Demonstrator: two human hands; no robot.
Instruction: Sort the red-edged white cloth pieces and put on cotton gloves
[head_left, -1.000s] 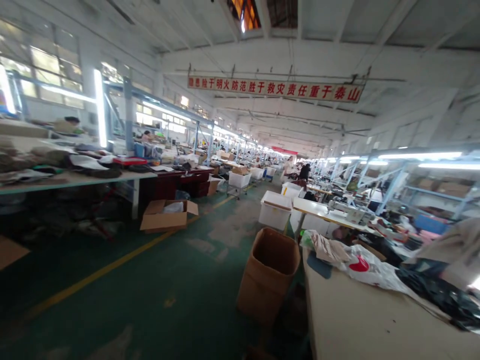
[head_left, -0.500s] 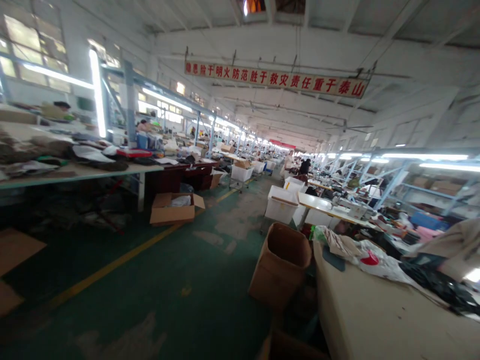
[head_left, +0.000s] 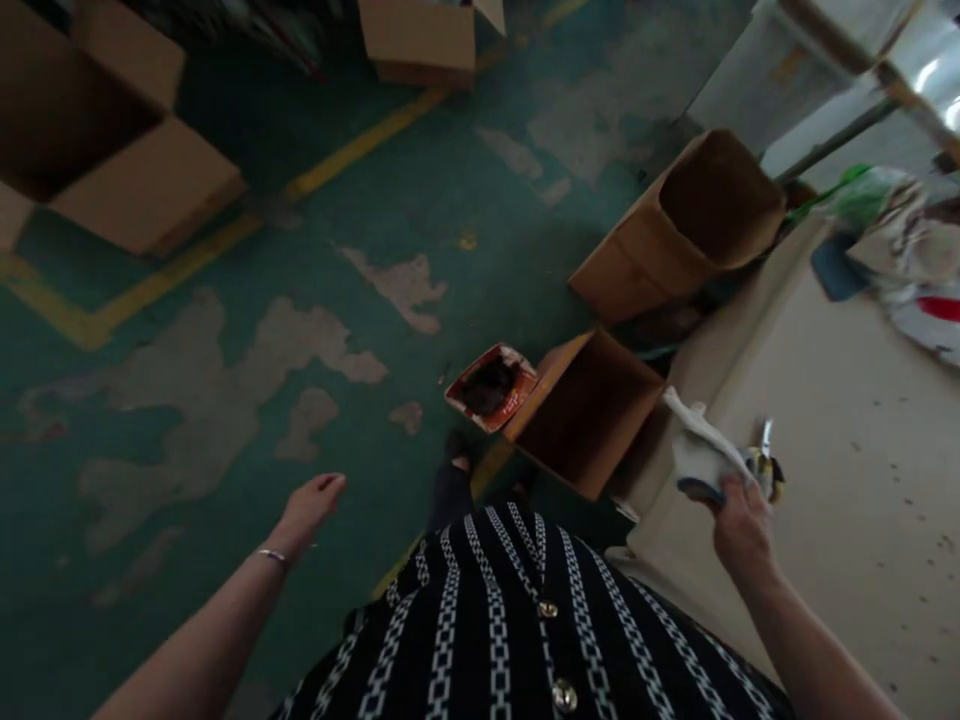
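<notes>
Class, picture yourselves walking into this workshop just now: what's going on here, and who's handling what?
A person in a black-and-white patterned top stands beside a cream work table. Their right hand grips a white cloth, with what look like small snips beside it. Their left hand hangs open and empty over the green floor. An open cardboard box sits against the table.

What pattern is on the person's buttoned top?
The buttoned top is black with vertical white chain-link stripes, seen best in the head view, looking down at the chest.
</notes>
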